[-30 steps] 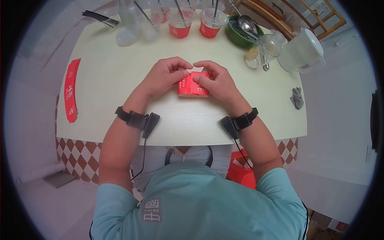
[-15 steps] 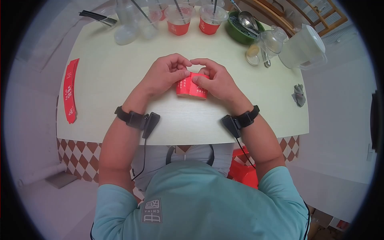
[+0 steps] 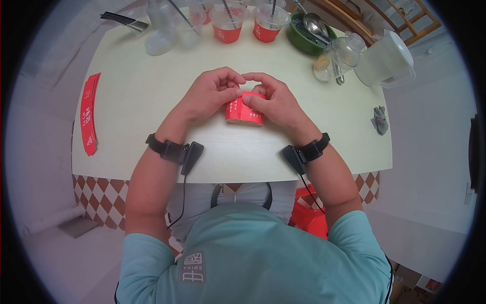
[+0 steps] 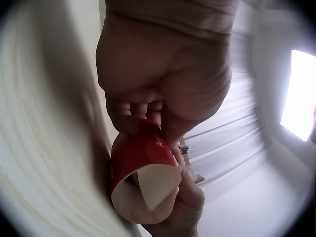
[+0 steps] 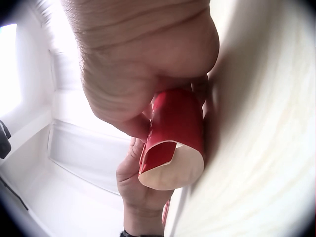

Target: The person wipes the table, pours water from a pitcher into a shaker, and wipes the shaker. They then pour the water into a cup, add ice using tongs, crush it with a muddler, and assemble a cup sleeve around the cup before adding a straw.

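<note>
A red printed paper cup sleeve [image 3: 245, 114] is curled into a ring over the near-middle of the table, its two ends overlapping. My left hand [image 3: 208, 95] pinches its left side, thumb near the top edge. On the other side my right hand [image 3: 277, 103] grips it, the thumb lying over the overlap. Both index fingertips meet behind the ring. In the left wrist view the sleeve [image 4: 143, 148] shows its pale inside, with one end lapped within. From the right wrist the sleeve [image 5: 177, 118] appears as an open tube close to the table, fingers wrapped around its far end.
Flat red sleeves [image 3: 88, 116] lie at the table's left. Along the back stand clear cups with red sleeves [image 3: 227, 35], black straws [image 3: 124, 21] and a green bowl [image 3: 304, 43] holding a scoop. A pitcher [image 3: 382, 61] and grey cloth [image 3: 379, 120] are at right.
The sleeve's ends have drawn together into a smoother overlap, and the right thumb now lies over the seam. The index fingertips, apart earlier, have come together.
</note>
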Demonstrator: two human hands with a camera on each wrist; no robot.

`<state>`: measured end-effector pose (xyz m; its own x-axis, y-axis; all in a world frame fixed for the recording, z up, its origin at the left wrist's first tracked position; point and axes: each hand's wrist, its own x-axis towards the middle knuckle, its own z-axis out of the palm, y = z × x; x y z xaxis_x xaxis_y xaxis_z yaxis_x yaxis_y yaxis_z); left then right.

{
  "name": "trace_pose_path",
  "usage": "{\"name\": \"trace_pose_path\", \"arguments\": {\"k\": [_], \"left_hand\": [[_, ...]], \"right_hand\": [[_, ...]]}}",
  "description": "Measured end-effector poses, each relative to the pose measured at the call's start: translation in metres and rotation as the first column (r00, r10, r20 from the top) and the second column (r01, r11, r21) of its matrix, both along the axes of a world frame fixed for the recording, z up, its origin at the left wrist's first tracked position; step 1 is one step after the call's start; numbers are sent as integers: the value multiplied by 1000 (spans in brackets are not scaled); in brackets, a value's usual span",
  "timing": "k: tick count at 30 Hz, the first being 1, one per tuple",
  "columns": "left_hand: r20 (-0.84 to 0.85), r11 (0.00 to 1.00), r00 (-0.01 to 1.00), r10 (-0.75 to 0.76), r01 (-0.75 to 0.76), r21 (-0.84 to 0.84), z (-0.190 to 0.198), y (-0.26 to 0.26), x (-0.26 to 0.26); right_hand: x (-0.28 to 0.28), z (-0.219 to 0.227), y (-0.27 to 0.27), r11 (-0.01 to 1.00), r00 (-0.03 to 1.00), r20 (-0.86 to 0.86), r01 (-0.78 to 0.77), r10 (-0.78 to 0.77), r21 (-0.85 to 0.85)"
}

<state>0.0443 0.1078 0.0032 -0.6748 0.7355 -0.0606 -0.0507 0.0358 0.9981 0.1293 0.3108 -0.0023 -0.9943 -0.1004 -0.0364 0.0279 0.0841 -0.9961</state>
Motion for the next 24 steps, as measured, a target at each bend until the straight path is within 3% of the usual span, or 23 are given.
{"name": "trace_pose_path", "arguments": {"k": [6, 9, 17, 22, 24], "left_hand": [[-59, 999, 998, 4, -6, -44, -2, 1, 0], [-57, 999, 998, 1, -3, -32, 0, 1, 1], [-8, 1000, 1000, -12, 12, -2, -1, 2, 2], [-61, 1000, 998, -17, 17, 11, 0, 2, 2], [-67, 999, 997, 42, -41, 24, 1, -1, -1]], "right_hand": [[1, 2, -2, 999, 1000, 11, 20, -20, -49], [1, 6, -1, 1000, 1000, 17, 3, -3, 31], [1, 0, -2, 1000, 1000, -4, 7, -7, -15], [0, -3, 0, 999, 990, -140, 16, -22, -46], [0, 1, 4, 983, 956, -230, 183, -184, -28]]}}
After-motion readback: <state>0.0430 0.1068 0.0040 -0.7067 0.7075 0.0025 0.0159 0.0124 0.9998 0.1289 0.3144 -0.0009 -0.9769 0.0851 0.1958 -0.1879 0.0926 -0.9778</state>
